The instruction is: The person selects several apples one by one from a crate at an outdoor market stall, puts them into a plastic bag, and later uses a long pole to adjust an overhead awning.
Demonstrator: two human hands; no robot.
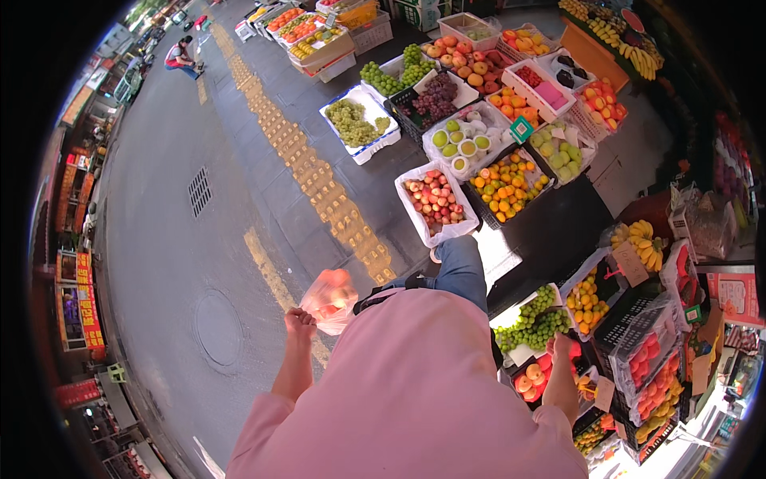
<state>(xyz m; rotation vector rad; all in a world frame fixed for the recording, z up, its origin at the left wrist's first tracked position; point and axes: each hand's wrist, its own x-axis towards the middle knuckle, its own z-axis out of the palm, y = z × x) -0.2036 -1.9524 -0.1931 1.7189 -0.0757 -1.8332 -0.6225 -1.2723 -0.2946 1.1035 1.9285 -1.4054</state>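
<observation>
My left hand [300,321] is closed on a thin, clear plastic bag. Round orange-red fruit shows through the bag [330,297], which hangs beside my left hip over the pavement. On the other side, my right hand [561,345] is lowered beside a crate of green grapes [536,321]. Its fingers are small and partly hidden, so whether they are closed or touch anything is unclear. Below that hand, red-and-yellow round fruit [530,382] lies in a box. A crate of small yellow-orange fruit [588,303] stands just beyond the grapes.
Ahead stand a lined box of reddish fruit [436,199], a crate of oranges [509,185] and a tray of pale grapes [357,121]. Yellow tactile paving [307,169] runs along the walkway. A person [182,57] crouches far off at the left. Stacked crates [638,335] rise at right.
</observation>
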